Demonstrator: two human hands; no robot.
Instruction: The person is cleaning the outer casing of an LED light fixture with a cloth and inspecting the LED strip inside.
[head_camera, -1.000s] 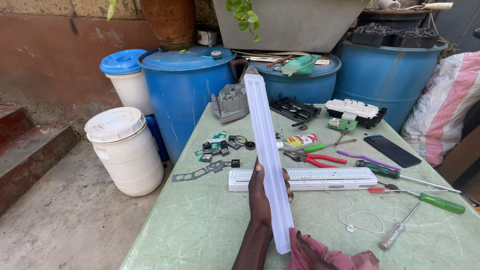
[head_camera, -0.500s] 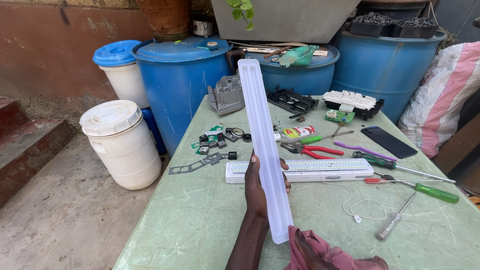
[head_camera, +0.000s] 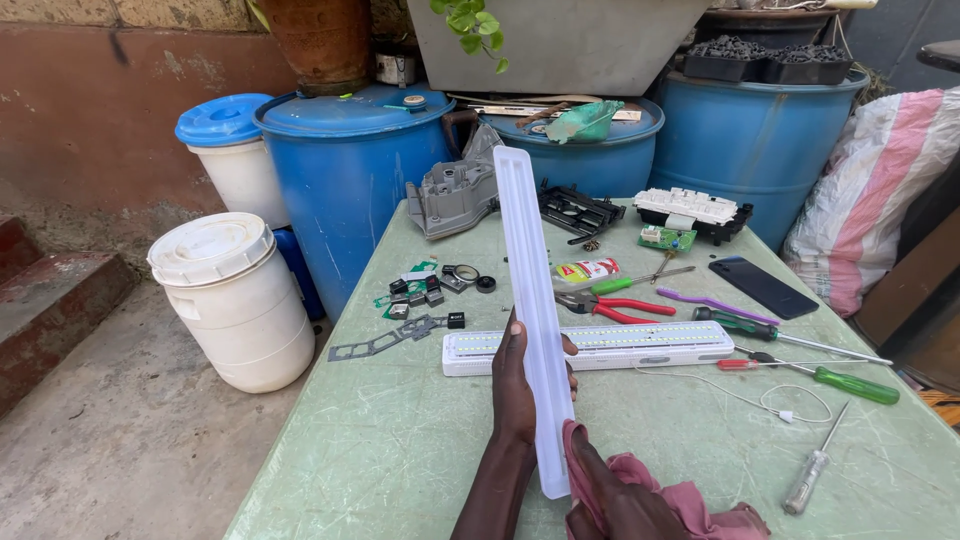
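My left hand (head_camera: 518, 385) grips a long white translucent lamp cover (head_camera: 532, 290) from behind, holding it up over the green table (head_camera: 400, 440). My right hand (head_camera: 612, 500) holds a pink cloth (head_camera: 690, 500) against the cover's near end. Behind the cover lies the white LED lamp body (head_camera: 640, 347), flat on the table.
Red-handled pliers (head_camera: 615, 303), green-handled screwdrivers (head_camera: 850, 383), a purple tool (head_camera: 710, 301), a dark phone (head_camera: 763, 286), small parts (head_camera: 430, 290) and a grey casing (head_camera: 452, 195) lie on the table. Blue barrels (head_camera: 350, 180) and white buckets (head_camera: 232, 300) stand at the back and left.
The view has shifted slightly; the cover stays upright in my left hand, and my right hand with the cloth has slid a little up along its near end.
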